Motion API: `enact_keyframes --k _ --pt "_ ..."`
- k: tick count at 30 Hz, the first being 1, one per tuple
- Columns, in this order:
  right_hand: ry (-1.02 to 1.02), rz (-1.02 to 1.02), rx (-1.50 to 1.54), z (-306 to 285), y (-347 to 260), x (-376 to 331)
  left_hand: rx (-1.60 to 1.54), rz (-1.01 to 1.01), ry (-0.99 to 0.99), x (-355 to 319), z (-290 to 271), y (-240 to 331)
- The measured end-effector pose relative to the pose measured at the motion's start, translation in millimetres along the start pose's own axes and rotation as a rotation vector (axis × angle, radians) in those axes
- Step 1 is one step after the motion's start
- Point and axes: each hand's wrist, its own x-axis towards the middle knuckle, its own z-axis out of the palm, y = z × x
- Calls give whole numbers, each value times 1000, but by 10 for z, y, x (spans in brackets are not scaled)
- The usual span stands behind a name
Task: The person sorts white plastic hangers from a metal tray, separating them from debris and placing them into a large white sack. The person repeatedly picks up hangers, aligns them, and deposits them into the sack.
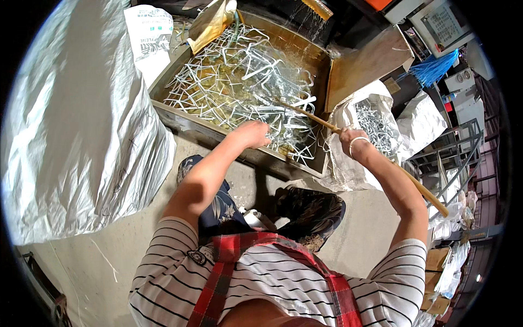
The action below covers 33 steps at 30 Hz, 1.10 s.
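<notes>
My right hand (354, 140) is closed around a long wooden stick (310, 115). The stick's far end reaches in among white plastic pieces (207, 90), thin and branching like moulding runners. They lie tangled in a wide metal tray (210, 127), with yellowish water showing between them. Some clear and white pieces gather around the stick's tip. At the tray's near side, my left hand (252, 134) is curled above the rim beside the pieces. Its fingertips point down and are partly hidden, so what they hold cannot be made out.
A large white woven sack (81, 125) stands left of the tray. To the right, an open sack (376, 122) holds small grey-white pieces, with a cardboard flap (365, 68) behind it. A blue bundle of strands (433, 68) and a metal rack (452, 147) are farther right.
</notes>
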Motion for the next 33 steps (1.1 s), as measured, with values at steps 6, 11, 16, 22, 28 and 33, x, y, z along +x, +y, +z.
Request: enact_keyframes --k 6,11,16,22,28,33 --pt "-44 85 19 -61 157 -644 54 2 -117 29 188 16" --pt "-56 239 75 -500 752 -1469 69 30 -199 -12 226 113" --pt "174 331 261 -608 877 -1168 46 60 -297 -110 166 336" --pt "324 212 230 -584 1121 1041 20 97 -258 104 295 231" --pt "286 256 371 -1213 492 2751 -26 62 -179 170 154 44" --pt "281 82 282 -1025 34 3467 -42 6 -144 249 47 -84"
